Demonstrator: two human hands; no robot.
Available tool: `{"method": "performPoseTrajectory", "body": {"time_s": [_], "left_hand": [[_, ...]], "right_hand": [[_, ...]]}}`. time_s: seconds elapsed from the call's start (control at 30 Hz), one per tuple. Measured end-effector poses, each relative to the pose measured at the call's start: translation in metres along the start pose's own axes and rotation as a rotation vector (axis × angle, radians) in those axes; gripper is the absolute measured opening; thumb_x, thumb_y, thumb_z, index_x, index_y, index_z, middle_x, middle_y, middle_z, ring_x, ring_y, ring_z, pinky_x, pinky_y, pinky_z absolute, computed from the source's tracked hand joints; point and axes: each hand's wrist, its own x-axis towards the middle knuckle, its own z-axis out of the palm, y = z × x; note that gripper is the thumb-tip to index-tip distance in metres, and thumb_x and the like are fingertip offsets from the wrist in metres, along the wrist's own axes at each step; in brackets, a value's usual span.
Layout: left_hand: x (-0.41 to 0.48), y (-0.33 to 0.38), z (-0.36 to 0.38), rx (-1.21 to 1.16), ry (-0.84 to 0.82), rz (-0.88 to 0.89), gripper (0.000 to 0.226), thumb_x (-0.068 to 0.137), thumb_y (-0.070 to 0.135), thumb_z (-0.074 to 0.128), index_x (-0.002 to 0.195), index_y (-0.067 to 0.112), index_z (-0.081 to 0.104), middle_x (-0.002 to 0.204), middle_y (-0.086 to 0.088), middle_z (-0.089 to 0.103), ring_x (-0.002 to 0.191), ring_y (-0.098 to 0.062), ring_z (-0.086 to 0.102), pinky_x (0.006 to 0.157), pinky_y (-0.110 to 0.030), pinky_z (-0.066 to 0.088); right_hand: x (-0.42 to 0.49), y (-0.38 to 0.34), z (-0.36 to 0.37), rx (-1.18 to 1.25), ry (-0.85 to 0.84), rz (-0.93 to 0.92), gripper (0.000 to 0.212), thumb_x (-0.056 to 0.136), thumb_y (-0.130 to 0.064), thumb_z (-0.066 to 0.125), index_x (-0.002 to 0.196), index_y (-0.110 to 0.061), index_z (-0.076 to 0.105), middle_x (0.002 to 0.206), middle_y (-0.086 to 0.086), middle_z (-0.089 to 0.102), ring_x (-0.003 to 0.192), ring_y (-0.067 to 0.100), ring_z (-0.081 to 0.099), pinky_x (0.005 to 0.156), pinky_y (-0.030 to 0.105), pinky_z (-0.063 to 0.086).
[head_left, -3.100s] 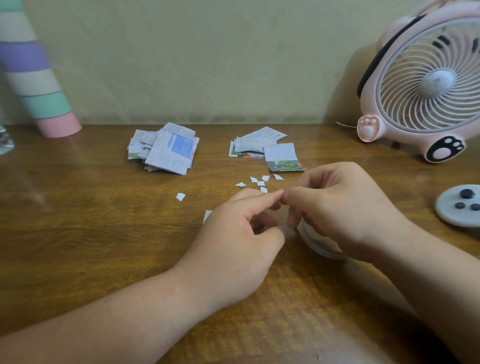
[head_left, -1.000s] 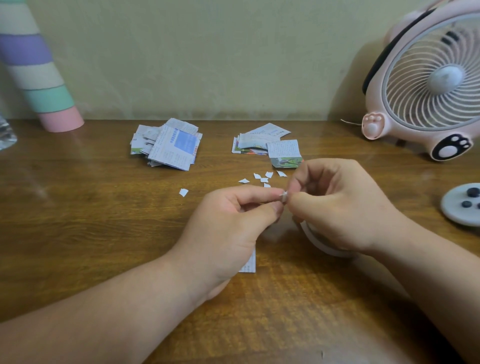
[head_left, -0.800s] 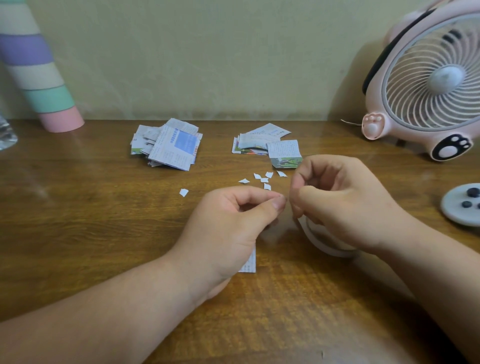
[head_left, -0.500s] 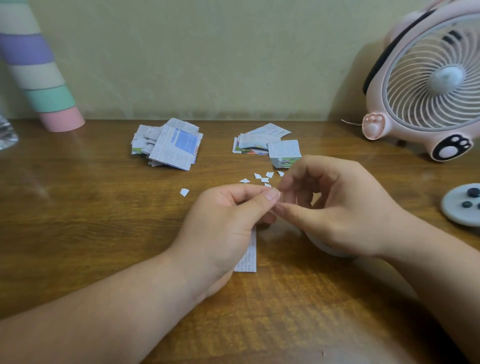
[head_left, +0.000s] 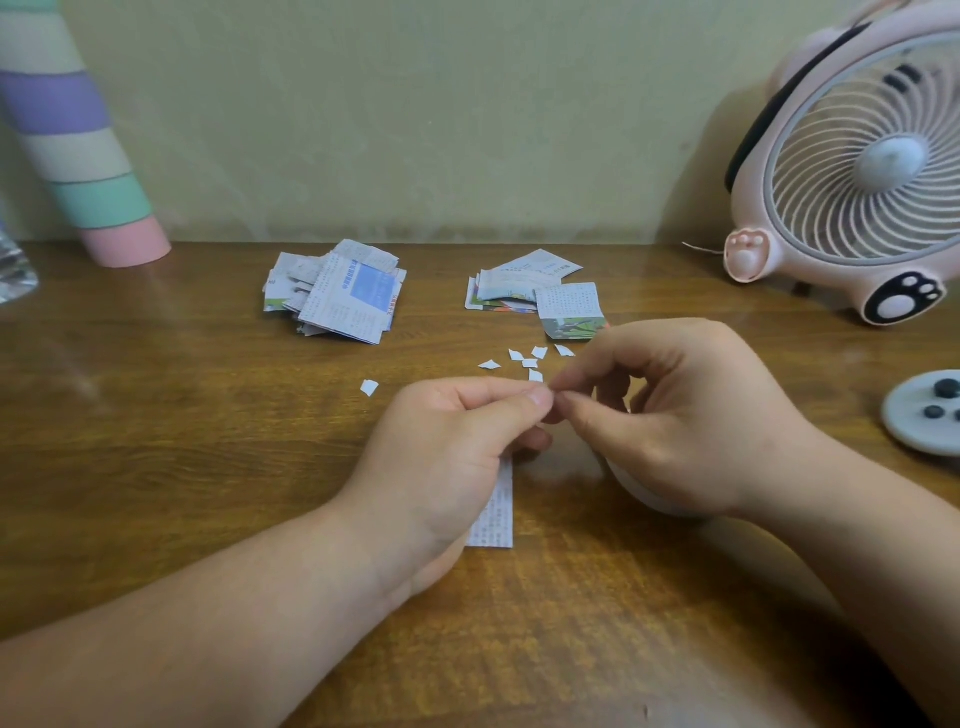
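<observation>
Left hand (head_left: 452, 457) pinching far end of paper strip (head_left: 496, 514); strip's long axis running from pinch back under palm. Right hand (head_left: 675, 415) pinching just right of it, hold unclear.

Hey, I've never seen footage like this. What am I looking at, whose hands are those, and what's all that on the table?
This is one picture from a camera worn on a person's head, looking forward and down. There is no machine: the left hand and right hand are that person's own, working over a wooden table. The left hand holds a printed strip, and the right seems to pinch its top end, though that spot is hidden. Behind them lie a left pile and a right pile of folded newsprint, plus white scraps. A white roll peeks from under the right hand. A pink fan stands at the right.
</observation>
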Motion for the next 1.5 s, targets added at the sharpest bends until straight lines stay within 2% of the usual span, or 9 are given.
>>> {"method": "performPoseTrajectory", "body": {"time_s": [0.33, 0.53, 0.73, 0.9, 1.03, 1.17, 1.27, 1.4, 1.5], "left_hand": [[-0.002, 0.002, 0.001, -0.01, 0.002, -0.014, 0.017, 0.094, 0.007, 0.064, 0.099, 0.005, 0.08, 0.092, -0.012, 0.078, 0.085, -0.019, 0.068, 0.099, -0.044, 0.053], [-0.003, 0.004, 0.002, -0.005, 0.044, -0.004, 0.013, 0.091, 0.006, 0.068, 0.089, 0.007, 0.081, 0.087, -0.014, 0.077, 0.082, -0.023, 0.068, 0.1, -0.05, 0.054], [-0.001, 0.007, 0.003, -0.224, 0.142, -0.066, 0.025, 0.096, 0.008, 0.062, 0.072, 0.001, 0.064, 0.061, -0.01, 0.056, 0.05, -0.016, 0.052, 0.087, -0.053, 0.06], [-0.001, 0.011, 0.006, -0.474, 0.177, -0.168, 0.038, 0.102, 0.017, 0.052, 0.065, 0.009, 0.05, 0.057, -0.007, 0.042, 0.048, -0.018, 0.039, 0.07, -0.046, 0.064], [-0.004, 0.013, 0.004, -0.499, 0.147, -0.173, 0.045, 0.102, 0.038, 0.048, 0.064, 0.014, 0.043, 0.056, -0.005, 0.038, 0.047, -0.017, 0.036, 0.057, -0.033, 0.054], [-0.005, 0.015, 0.002, -0.492, 0.114, -0.162, 0.049, 0.101, 0.044, 0.047, 0.062, 0.014, 0.043, 0.057, -0.005, 0.038, 0.047, -0.017, 0.035, 0.056, -0.031, 0.042], [-0.006, 0.014, 0.002, -0.491, 0.11, -0.154, 0.049, 0.1, 0.043, 0.048, 0.061, 0.014, 0.043, 0.057, -0.005, 0.037, 0.047, -0.017, 0.034, 0.057, -0.031, 0.04], [-0.005, 0.014, 0.002, -0.498, 0.102, -0.146, 0.048, 0.099, 0.042, 0.05, 0.062, 0.013, 0.042, 0.057, -0.006, 0.036, 0.047, -0.018, 0.033, 0.057, -0.031, 0.04], [-0.007, 0.016, 0.001, -0.533, 0.081, -0.145, 0.05, 0.098, 0.046, 0.049, 0.061, 0.013, 0.042, 0.057, -0.006, 0.034, 0.046, -0.017, 0.031, 0.05, -0.028, 0.039]], "right_hand": [[0.003, -0.009, 0.008, -0.208, 0.085, 0.041, 0.008, 0.077, -0.027, 0.076, 0.071, -0.023, 0.073, 0.049, -0.022, 0.047, 0.057, 0.001, 0.055, 0.051, 0.014, 0.039], [0.005, -0.007, 0.005, -0.052, 0.08, 0.212, 0.01, 0.072, -0.027, 0.073, 0.064, -0.023, 0.068, 0.065, -0.018, 0.067, 0.056, 0.002, 0.06, 0.049, 0.011, 0.041], [0.016, 0.009, 0.003, -0.188, 0.047, 0.284, 0.015, 0.08, -0.017, 0.073, 0.07, -0.026, 0.067, 0.061, -0.014, 0.06, 0.062, -0.002, 0.056, 0.055, 0.009, 0.041], [0.024, 0.013, 0.014, -0.381, -0.119, 0.358, 0.02, 0.096, -0.023, 0.061, 0.106, -0.031, 0.076, 0.078, -0.02, 0.052, 0.074, 0.005, 0.047, 0.06, 0.02, 0.034], [0.025, 0.008, 0.012, -0.403, -0.077, 0.391, 0.021, 0.092, -0.035, 0.069, 0.073, -0.029, 0.063, 0.073, -0.013, 0.054, 0.07, 0.007, 0.05, 0.053, 0.022, 0.033], [0.025, 0.007, 0.012, -0.383, -0.102, 0.391, 0.011, 0.096, -0.026, 0.063, 0.09, -0.032, 0.071, 0.083, -0.014, 0.06, 0.073, 0.008, 0.051, 0.057, 0.021, 0.036], [0.025, 0.008, 0.013, -0.401, -0.17, 0.387, 0.03, 0.098, -0.016, 0.054, 0.112, -0.034, 0.074, 0.086, -0.018, 0.059, 0.078, 0.006, 0.051, 0.061, 0.019, 0.037], [0.024, 0.009, 0.013, -0.386, -0.102, 0.316, 0.032, 0.095, -0.014, 0.057, 0.117, -0.031, 0.072, 0.086, -0.022, 0.058, 0.082, 0.003, 0.05, 0.068, 0.017, 0.036], [0.02, 0.01, 0.007, -0.297, 0.053, 0.16, 0.015, 0.088, -0.022, 0.072, 0.1, -0.029, 0.076, 0.073, -0.026, 0.05, 0.074, -0.005, 0.052, 0.064, 0.006, 0.034]]}}
